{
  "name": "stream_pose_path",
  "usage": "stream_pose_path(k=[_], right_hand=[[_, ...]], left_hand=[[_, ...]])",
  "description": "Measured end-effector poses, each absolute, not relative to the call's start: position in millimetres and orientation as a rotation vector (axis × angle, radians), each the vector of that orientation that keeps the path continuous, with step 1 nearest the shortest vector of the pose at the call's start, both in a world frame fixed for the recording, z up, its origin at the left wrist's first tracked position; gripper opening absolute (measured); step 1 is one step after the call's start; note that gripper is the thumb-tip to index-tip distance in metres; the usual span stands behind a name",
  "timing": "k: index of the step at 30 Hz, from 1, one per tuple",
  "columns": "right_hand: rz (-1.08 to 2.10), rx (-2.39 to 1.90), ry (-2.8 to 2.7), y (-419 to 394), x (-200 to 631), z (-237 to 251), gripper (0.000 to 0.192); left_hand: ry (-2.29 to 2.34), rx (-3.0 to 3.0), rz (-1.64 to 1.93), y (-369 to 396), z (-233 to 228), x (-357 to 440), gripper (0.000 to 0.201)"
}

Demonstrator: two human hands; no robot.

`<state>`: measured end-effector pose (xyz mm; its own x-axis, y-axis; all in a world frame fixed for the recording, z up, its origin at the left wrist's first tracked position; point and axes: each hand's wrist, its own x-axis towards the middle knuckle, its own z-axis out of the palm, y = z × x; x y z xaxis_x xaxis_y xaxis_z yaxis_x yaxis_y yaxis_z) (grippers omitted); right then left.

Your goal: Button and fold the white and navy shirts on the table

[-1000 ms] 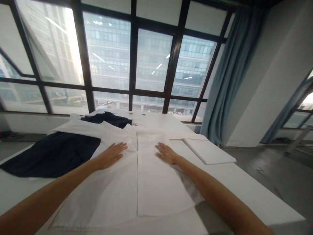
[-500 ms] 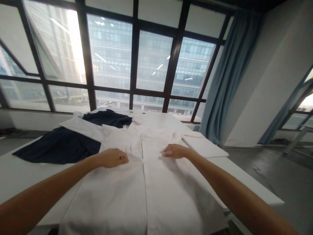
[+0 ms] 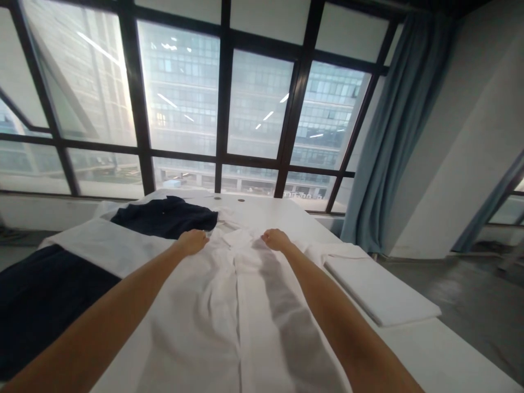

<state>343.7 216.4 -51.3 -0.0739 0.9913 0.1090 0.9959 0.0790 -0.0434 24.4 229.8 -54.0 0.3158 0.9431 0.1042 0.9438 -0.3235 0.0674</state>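
A white button-up shirt lies front up along the white table, its placket running lengthwise toward me. Close to the collar, my left hand is closed on the shirt's fabric at the left shoulder. Level with it, my right hand pinches the cloth at the right shoulder. Creases run down the left front panel between the hands and me. One white sleeve stretches left across a navy garment, which shows on both sides of it. The fingertips of both hands are partly hidden.
The white table reaches toward a dark-framed window. At the right, a flat white slab lies on the tabletop, with the other sleeve's end by its far edge. A blue curtain hangs beside a pale pillar.
Both hands have moved forward from the shirt's chest to its shoulders and closer together. The view has moved forward over the table, and the front panels look more creased.
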Motion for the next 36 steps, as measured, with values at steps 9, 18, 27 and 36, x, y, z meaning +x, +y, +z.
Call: stream_pose_path(k=[9, 18, 27, 36], right_hand=[[0.247, -1.78, -2.288, 284.2, 324.8, -60.9, 0.026], [-0.024, -1.803, -1.827, 312.6, 323.4, -79.0, 0.021], [-0.085, -1.863, -2.13, 319.8, 292.7, -81.7, 0.053], [-0.332, -1.595, -2.551, 314.2, 268.1, -68.3, 0.044]], left_hand=[[-1.872, -2.643, -0.202, 297.1, -47.5, 35.5, 0.023], [-1.95, -2.376, -0.735, 321.1, -57.0, 62.8, 0.029], [-1.768, -2.572, -0.368, 338.4, -89.8, 73.8, 0.064], [-1.296, -2.534, -0.25, 337.2, -76.6, 79.8, 0.04]])
